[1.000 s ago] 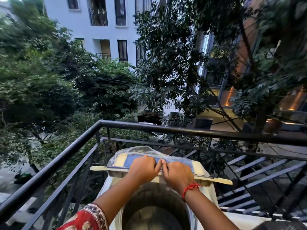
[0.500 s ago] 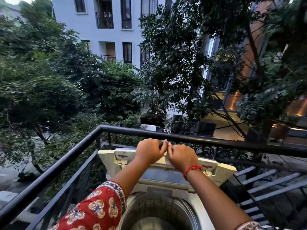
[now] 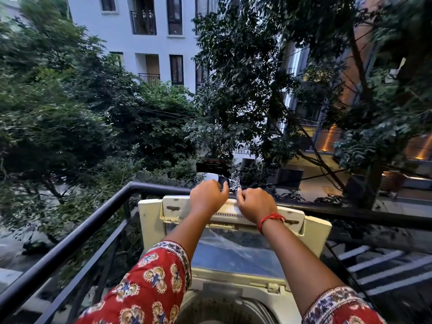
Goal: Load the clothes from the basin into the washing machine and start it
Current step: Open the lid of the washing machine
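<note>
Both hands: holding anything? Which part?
Left hand and right hand both grip the raised washing machine lid along its top edge, near the middle.

The raised lid (image 3: pixel 233 216) stands against the black railing (image 3: pixel 93 220), leaving the drum mouth (image 3: pixel 222 309) open.

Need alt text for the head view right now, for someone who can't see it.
Both hands, left hand and right hand, grip the top edge of the raised lid of a top-loading washing machine, its drum open below. The machine stands against a black balcony railing, trees and buildings beyond.
</note>
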`<state>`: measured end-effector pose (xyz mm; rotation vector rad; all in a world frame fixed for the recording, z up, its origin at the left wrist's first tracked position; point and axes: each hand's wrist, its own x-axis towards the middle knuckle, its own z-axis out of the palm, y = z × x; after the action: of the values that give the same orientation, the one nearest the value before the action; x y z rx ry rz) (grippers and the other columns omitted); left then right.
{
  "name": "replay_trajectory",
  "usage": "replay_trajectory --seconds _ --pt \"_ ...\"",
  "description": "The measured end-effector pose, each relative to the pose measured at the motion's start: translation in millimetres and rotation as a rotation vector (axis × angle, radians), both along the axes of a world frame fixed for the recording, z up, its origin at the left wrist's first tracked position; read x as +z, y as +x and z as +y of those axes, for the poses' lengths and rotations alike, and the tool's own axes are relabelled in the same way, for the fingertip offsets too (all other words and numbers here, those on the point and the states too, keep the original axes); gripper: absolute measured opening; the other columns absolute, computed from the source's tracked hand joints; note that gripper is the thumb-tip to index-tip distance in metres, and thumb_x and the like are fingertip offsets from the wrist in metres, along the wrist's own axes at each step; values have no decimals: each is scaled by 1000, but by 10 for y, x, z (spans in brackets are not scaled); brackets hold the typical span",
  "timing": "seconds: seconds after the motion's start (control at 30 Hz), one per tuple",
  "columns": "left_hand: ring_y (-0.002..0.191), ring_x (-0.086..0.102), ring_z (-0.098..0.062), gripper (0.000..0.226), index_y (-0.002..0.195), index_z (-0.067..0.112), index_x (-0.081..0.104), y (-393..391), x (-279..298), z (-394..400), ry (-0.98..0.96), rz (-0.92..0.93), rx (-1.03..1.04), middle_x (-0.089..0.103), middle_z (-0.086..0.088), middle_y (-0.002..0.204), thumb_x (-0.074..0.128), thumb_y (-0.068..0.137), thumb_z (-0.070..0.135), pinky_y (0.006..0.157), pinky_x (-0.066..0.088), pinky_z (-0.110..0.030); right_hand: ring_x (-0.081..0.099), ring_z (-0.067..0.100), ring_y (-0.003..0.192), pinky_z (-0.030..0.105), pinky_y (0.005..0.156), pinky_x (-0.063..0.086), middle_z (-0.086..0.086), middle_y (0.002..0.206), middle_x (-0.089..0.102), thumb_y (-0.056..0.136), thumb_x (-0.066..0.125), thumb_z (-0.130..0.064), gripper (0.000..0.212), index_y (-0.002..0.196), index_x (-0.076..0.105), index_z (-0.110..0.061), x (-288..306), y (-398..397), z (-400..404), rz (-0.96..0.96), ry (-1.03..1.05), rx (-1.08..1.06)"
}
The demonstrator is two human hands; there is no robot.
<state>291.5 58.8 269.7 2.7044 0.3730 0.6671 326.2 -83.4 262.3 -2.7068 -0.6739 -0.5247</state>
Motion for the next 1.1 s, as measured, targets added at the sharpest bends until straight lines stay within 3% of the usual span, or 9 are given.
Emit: replay_trajectory --seconds 0.33,0.57,0.73,0.87,1.0,1.1 --pt "58 52 -28 47 63 10 56 707 -99 152 -38 72 11 57 -5 63 43 91 46 57 39 -29 55 29 59 29 53 36 3 55 52 95 31 -38 55 59 60 -9 -108 743 151 134 -9 -10" --pt "48 48 -20 49 56 11 52 741 -83 164 -73 88 9 51 0 53 44 92 44 50 33 -27 57 30 59 32 54 44 7 57 55 96 33 -37 54 54 55 -10 -89 795 165 180 17 -23" --pt "47 50 -20 52 50 12 47 630 -35 141 -101 69 -11 53 -1 52 44 92 42 48 35 -26 46 25 42 30 44 36 4 42 45 95 39 -38 58 45 45 -9 -83 700 109 161 143 5" --pt "50 54 -26 52 50 11 44 507 25 120 -148 41 -40 53 -3 50 45 93 39 48 37 -26 54 23 51 32 48 43 5 49 56 93 45 -45 51 60 55 -7 -39 578 50 132 226 57" --pt "55 54 -27 48 58 12 52 322 60 76 -112 40 -55 55 -3 56 42 96 40 52 38 -29 59 6 66 23 53 43 -14 79 69 91 47 -52 30 94 69 -31 19 378 -1 127 185 145" --pt "55 51 -24 42 67 15 57 196 63 42 -64 62 -72 54 -1 60 40 97 41 53 37 -29 55 3 68 20 51 38 -12 92 70 92 47 -50 28 108 65 -35 12 241 -30 91 124 189"
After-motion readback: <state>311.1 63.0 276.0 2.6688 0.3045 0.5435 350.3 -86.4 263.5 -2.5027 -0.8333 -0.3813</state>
